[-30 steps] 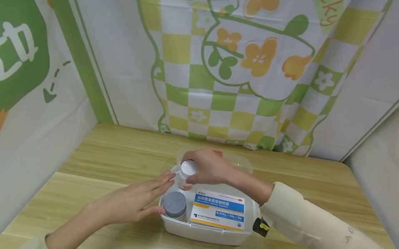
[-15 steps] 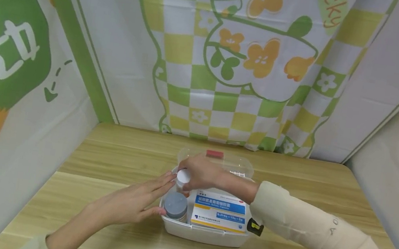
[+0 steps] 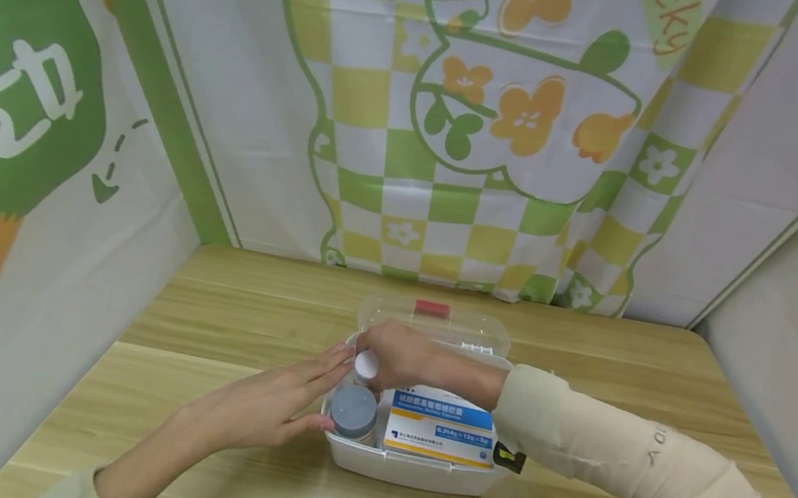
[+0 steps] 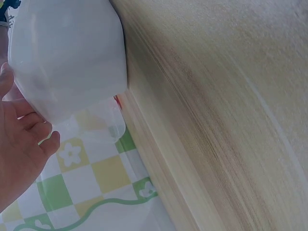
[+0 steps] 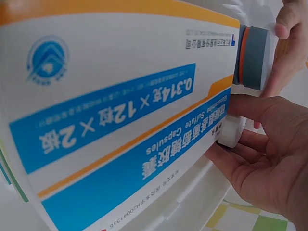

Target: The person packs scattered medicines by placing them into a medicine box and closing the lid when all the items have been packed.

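A white plastic box [image 3: 415,472] stands on the table, its clear lid tipped back behind it. Inside, at the back left, my right hand [image 3: 396,355] grips a small bottle with a white cap [image 3: 366,365]; its body is mostly hidden. A grey-capped jar [image 3: 354,411] sits at the front left, and a blue-and-white medicine carton [image 3: 442,428] lies to its right. My left hand [image 3: 273,401] rests against the box's left side with fingers extended, touching the outer wall [image 4: 72,62] in the left wrist view. The right wrist view shows the fingers around the white cap [image 5: 231,131].
The clear lid [image 3: 391,312] with a red latch [image 3: 432,309] extends behind the box. A black tag with yellow [image 3: 509,457] is at the box's right side. Printed cloth [image 3: 477,234] hangs behind the wooden table [image 3: 234,295].
My right hand has lowered the white-capped bottle deeper into the box's back left, beside the grey-capped jar. The left hand has stayed at the box's left side.
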`<state>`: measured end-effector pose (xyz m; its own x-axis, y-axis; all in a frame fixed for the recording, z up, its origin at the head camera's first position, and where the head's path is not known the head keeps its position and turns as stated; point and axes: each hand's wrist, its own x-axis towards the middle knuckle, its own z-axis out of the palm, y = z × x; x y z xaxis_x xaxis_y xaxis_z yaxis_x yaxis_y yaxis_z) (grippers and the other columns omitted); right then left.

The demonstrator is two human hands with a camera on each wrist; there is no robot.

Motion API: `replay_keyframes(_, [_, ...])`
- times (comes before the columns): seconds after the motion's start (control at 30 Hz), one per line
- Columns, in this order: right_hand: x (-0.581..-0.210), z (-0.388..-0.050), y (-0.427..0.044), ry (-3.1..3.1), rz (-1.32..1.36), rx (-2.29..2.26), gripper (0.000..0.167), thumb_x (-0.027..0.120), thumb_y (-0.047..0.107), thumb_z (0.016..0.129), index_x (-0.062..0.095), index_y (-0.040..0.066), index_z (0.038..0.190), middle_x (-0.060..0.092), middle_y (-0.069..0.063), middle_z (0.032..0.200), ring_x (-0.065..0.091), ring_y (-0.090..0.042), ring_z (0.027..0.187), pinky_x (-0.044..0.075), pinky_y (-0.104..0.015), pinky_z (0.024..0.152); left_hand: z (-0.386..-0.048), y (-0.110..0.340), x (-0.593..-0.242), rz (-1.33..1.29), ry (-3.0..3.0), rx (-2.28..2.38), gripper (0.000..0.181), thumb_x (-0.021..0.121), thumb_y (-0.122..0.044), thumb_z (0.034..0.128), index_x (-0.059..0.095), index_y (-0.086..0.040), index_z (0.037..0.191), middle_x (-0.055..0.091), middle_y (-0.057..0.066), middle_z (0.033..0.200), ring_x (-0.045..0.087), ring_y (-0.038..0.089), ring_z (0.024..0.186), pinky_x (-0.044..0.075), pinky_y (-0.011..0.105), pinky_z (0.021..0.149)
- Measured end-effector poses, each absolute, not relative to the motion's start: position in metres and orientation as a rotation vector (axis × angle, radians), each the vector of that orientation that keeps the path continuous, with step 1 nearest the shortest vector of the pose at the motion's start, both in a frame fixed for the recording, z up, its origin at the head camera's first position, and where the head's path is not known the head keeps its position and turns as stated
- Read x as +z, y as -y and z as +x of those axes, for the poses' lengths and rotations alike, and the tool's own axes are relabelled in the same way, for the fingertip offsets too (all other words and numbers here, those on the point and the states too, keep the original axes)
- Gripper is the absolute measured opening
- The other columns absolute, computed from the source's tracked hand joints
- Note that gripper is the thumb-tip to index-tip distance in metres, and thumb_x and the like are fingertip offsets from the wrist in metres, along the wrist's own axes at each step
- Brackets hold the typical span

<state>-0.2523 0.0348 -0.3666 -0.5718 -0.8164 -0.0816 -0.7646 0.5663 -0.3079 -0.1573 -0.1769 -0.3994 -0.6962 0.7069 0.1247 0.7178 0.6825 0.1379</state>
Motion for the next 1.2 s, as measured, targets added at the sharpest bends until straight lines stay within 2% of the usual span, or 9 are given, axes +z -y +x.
replay_keyframes(0.37, [-0.373,-0.25,-0.035,-2.559,-1.298,-0.309,0.032,0.084,0.013,0.078,0.071,0.006,0.106,0.075,-0.006,0.098,0.067,-0.015,0.083,0.051,-0.016,0.068,-0.156,0.176,-0.399,-1.19,2.846,-0.281,0.072,0.043,-0.05,0.1035,0.033,0.002,0.153,0.026,0.015,0.164,0.029,0.03,0.151,0.035,0.046,0.119])
replay_keyframes(0.57, [-0.365,-0.249,-0.04,-2.569,-1.36,-0.288,0.036,0.084,0.016,0.079,0.07,0.004,0.11,0.075,-0.008,0.103,0.07,-0.018,0.091,0.056,-0.022,0.077,-0.156,0.175,-0.398,-1.186,2.855,-0.29,0.072,0.042,-0.05,0.1037,0.032,0.001,0.154,0.025,0.015,0.165,0.028,0.03,0.151,0.035,0.046,0.118])
replay_keyframes(0.8, [-0.351,-0.245,-0.056,-2.571,-1.279,-0.359,0.036,0.08,0.015,0.084,0.067,0.002,0.116,0.074,-0.012,0.11,0.07,-0.023,0.103,0.058,-0.031,0.089,-0.157,0.176,-0.398,-1.181,2.851,-0.313,0.071,0.044,-0.049,0.1035,0.033,0.0,0.154,0.025,0.015,0.165,0.03,0.031,0.15,0.037,0.047,0.118])
replay_keyframes(1.03, [-0.333,-0.239,-0.082,-2.59,-1.211,-0.591,0.03,0.072,0.011,0.09,0.066,0.0,0.117,0.072,-0.016,0.115,0.07,-0.026,0.105,0.06,-0.032,0.088,-0.158,0.178,-0.4,-1.152,2.878,-0.492,0.071,0.05,-0.047,0.1019,0.033,-0.003,0.155,0.023,0.015,0.165,0.031,0.034,0.149,0.037,0.051,0.116])
replay_keyframes(1.2, [-0.324,-0.244,-0.112,-2.656,-1.157,-0.862,0.027,0.068,0.006,0.091,0.067,-0.003,0.116,0.073,-0.018,0.111,0.072,-0.029,0.103,0.06,-0.031,0.087,-0.158,0.177,-0.401,-1.14,2.883,-0.577,0.073,0.052,-0.047,0.1011,0.03,-0.005,0.156,0.022,0.016,0.165,0.032,0.034,0.149,0.038,0.053,0.115])
